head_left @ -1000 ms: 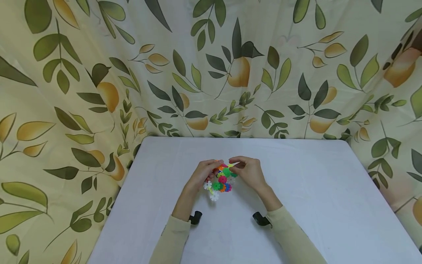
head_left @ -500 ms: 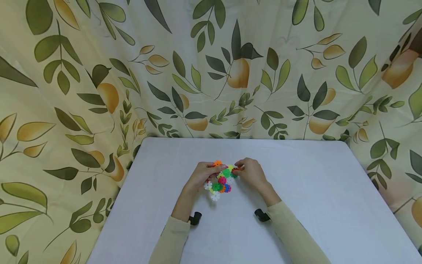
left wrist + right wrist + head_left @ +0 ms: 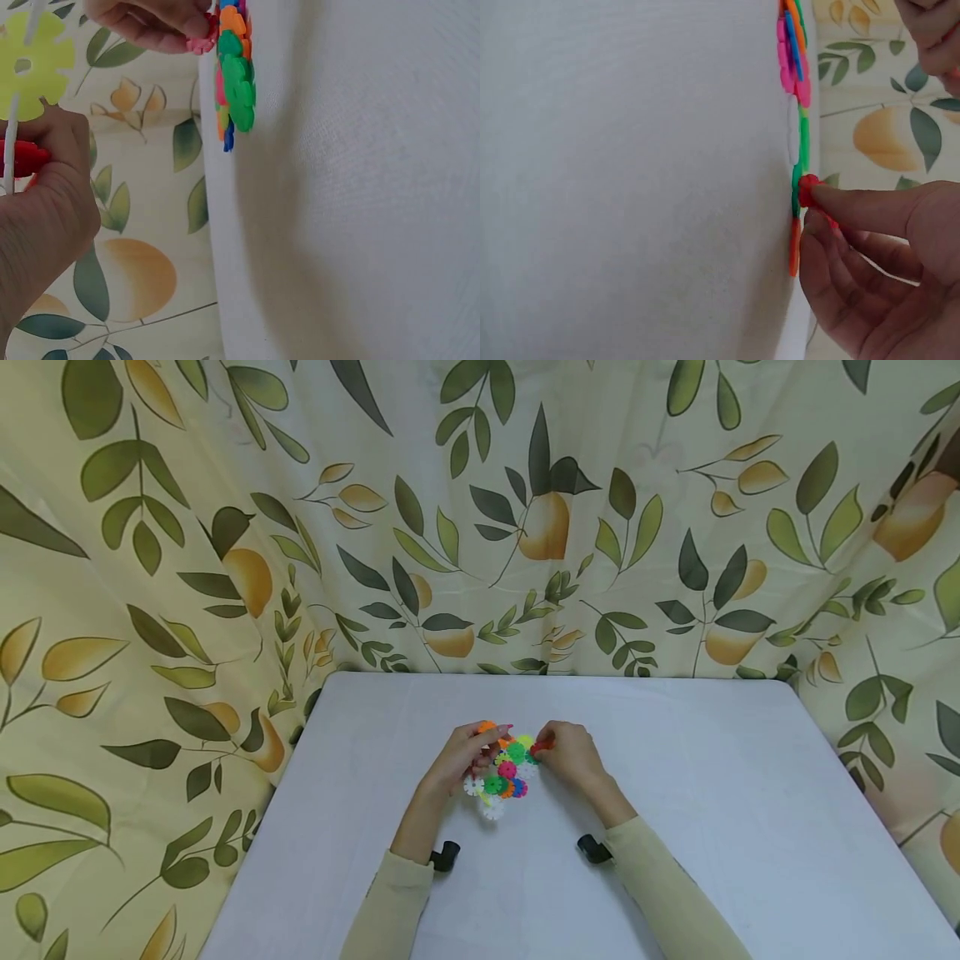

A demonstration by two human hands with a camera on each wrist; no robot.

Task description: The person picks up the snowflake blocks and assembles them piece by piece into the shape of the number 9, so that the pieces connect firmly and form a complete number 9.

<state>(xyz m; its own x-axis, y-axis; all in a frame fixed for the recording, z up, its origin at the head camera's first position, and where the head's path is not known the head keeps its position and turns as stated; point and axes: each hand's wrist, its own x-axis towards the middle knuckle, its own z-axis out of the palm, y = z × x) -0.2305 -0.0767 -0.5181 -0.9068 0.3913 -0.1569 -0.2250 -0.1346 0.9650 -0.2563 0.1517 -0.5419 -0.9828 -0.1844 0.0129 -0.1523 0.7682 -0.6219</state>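
Note:
Above the table, my left hand (image 3: 463, 758) grips a cluster of linked plastic snowflake discs (image 3: 495, 784) in green, orange, pink, white, blue and yellow. White discs (image 3: 492, 808) hang at its lower end. My right hand (image 3: 573, 753) pinches a red snowflake disc (image 3: 543, 745) against the cluster's right side. In the right wrist view, thumb and fingers squeeze that red disc (image 3: 808, 190) right beside a green disc (image 3: 796, 191), the cluster showing edge-on. In the left wrist view, a yellow disc (image 3: 34, 67) and a red disc (image 3: 30, 157) show by my left hand (image 3: 45, 202).
A white-covered table (image 3: 675, 777) lies under both hands. Behind and to the sides hangs a leaf-and-fruit patterned curtain (image 3: 360, 485). Black wrist cameras (image 3: 445, 856) jut inward from both cuffs.
My right hand has drawn away from my left thumb to the cluster's right side, where the red disc now meets it. My left hand keeps its hold, with its fingers slightly shifted.

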